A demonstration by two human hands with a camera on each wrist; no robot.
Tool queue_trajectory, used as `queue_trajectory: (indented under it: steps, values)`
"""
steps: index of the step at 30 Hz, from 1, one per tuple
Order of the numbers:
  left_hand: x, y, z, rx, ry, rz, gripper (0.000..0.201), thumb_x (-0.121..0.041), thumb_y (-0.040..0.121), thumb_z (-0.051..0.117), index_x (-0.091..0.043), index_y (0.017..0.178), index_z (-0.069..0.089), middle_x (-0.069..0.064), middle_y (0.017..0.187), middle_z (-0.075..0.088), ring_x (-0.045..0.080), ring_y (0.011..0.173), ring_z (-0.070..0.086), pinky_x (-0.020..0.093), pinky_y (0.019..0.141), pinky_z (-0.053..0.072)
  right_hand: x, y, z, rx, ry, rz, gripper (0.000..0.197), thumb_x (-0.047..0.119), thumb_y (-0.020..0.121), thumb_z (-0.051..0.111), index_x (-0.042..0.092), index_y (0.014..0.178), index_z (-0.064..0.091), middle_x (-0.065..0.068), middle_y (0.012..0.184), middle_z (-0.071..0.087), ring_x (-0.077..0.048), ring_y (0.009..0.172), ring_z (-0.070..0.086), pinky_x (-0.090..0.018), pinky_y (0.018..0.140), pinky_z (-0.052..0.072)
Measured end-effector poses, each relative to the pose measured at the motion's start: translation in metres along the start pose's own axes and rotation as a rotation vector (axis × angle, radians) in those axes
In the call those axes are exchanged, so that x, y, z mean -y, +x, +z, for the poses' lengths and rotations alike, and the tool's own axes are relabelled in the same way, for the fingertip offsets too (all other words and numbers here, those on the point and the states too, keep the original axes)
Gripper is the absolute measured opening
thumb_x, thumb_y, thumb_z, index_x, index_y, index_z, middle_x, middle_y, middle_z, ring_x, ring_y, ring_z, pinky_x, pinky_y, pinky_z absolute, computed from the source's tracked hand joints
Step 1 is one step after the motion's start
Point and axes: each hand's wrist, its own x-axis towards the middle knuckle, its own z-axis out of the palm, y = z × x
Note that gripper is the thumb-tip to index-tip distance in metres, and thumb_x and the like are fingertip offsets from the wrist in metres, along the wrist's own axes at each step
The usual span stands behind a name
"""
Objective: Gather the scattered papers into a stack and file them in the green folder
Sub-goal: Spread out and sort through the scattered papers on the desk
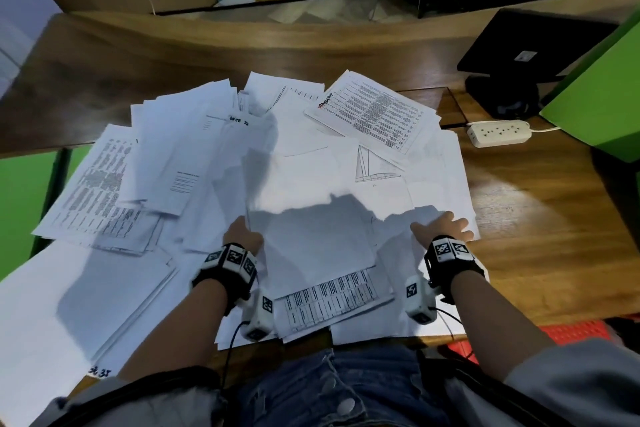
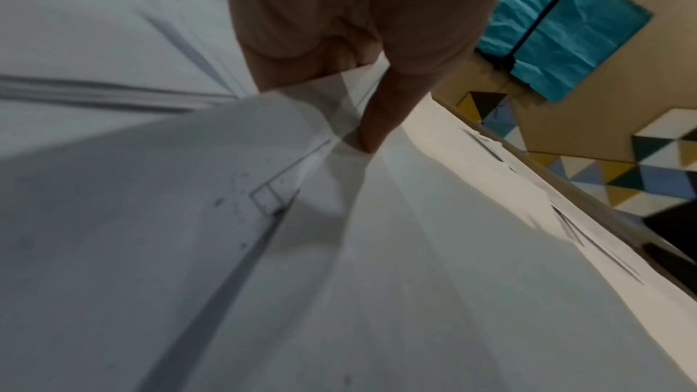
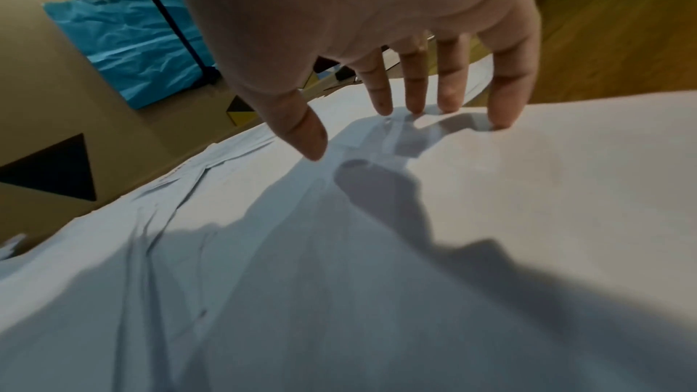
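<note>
Papers (image 1: 311,156) lie scattered across the wooden desk (image 1: 540,218), fanned out beyond both sets of fingertips. Left hand (image 1: 244,236) pinches the edge of a blank sheet (image 1: 311,246), thumb on top. Right hand (image 1: 441,229) rests flat, fingers (image 3: 415,91) straight and spread, tips pressing paper. Green folder (image 1: 602,94) stands well right of the right fingers.

Papers (image 1: 311,156): too many overlapping sheets for an exact count, well over a dozen, lying around both grips. Printed table sheets (image 1: 374,111): at least three showing. Power strip (image 1: 498,132): one, sitting beyond the right grip. Monitor (image 1: 526,45): one. Grips: two.
</note>
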Motion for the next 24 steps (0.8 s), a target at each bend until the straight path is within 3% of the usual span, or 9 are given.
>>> queue_trajectory:
  steps: [4, 7, 9, 13, 16, 20, 24]
  values:
    - [0.013, -0.001, -0.01, 0.045, 0.011, -0.015, 0.045, -0.005, 0.073, 0.057, 0.001, 0.117, 0.059, 0.023, 0.119, 0.062, 0.037, 0.11, 0.059, 0.034, 0.087, 0.046, 0.003, -0.001, -0.009, 0.087, 0.049, 0.011, 0.08, 0.034, 0.082, 0.066, 0.003, 0.142, 0.022, -0.021, 0.143, 0.027, -0.043, 0.127, 0.04, -0.048, 0.097, 0.04]
    - [0.019, -0.006, -0.009, 0.049, 0.025, -0.001, 0.042, 0.0, 0.076, 0.057, 0.0, 0.117, 0.059, 0.024, 0.118, 0.062, 0.037, 0.109, 0.059, 0.034, 0.087, 0.046, 0.0, 0.002, -0.011, 0.145, 0.098, -0.021, 0.08, 0.027, 0.082, 0.068, -0.001, 0.141, 0.022, -0.023, 0.137, 0.043, -0.039, 0.122, 0.049, -0.04, 0.084, 0.042]
    - [0.018, -0.008, -0.008, 0.049, 0.039, 0.005, 0.045, -0.005, 0.072, 0.057, -0.001, 0.117, 0.059, 0.024, 0.116, 0.062, 0.037, 0.108, 0.059, 0.034, 0.086, 0.047, -0.001, 0.0, -0.007, 0.159, 0.085, -0.056, 0.08, 0.026, 0.08, 0.07, -0.002, 0.139, 0.024, -0.022, 0.133, 0.048, -0.038, 0.119, 0.052, -0.038, 0.083, 0.044]
    - [0.016, -0.007, -0.004, 0.026, 0.064, 0.015, 0.039, 0.002, 0.079, 0.054, -0.001, 0.118, 0.059, 0.025, 0.118, 0.062, 0.038, 0.109, 0.059, 0.035, 0.087, 0.046, 0.006, -0.008, 0.002, 0.241, 0.025, -0.17, 0.069, 0.021, 0.073, 0.075, -0.002, 0.131, 0.045, -0.018, 0.126, 0.057, -0.034, 0.11, 0.058, -0.033, 0.079, 0.048]
    - [0.013, -0.007, -0.003, 0.048, 0.091, 0.029, 0.039, 0.001, 0.08, 0.054, 0.0, 0.119, 0.059, 0.024, 0.119, 0.062, 0.037, 0.11, 0.059, 0.035, 0.089, 0.046, 0.012, -0.01, 0.002, 0.286, 0.055, -0.274, 0.063, 0.01, 0.067, 0.069, 0.001, 0.128, 0.054, -0.021, 0.121, 0.062, -0.034, 0.104, 0.062, -0.033, 0.08, 0.051]
    - [0.012, -0.003, -0.007, 0.061, 0.101, 0.034, 0.038, -0.001, 0.08, 0.056, 0.001, 0.117, 0.059, 0.024, 0.117, 0.062, 0.038, 0.107, 0.06, 0.034, 0.084, 0.046, 0.033, -0.019, -0.027, 0.012, 0.035, -0.381, 0.034, 0.015, 0.09, 0.054, 0.007, 0.122, 0.063, -0.024, 0.119, 0.063, -0.039, 0.109, 0.06, -0.038, 0.09, 0.05]
    - [0.011, -0.002, -0.009, 0.066, 0.129, 0.028, 0.036, -0.002, 0.08, 0.055, 0.002, 0.115, 0.06, 0.024, 0.115, 0.063, 0.037, 0.105, 0.06, 0.032, 0.083, 0.046, 0.066, -0.042, -0.078, -0.35, -0.004, -0.487, 0.035, 0.004, 0.087, 0.044, 0.014, 0.112, 0.066, -0.02, 0.115, 0.064, -0.039, 0.105, 0.061, -0.041, 0.089, 0.051]
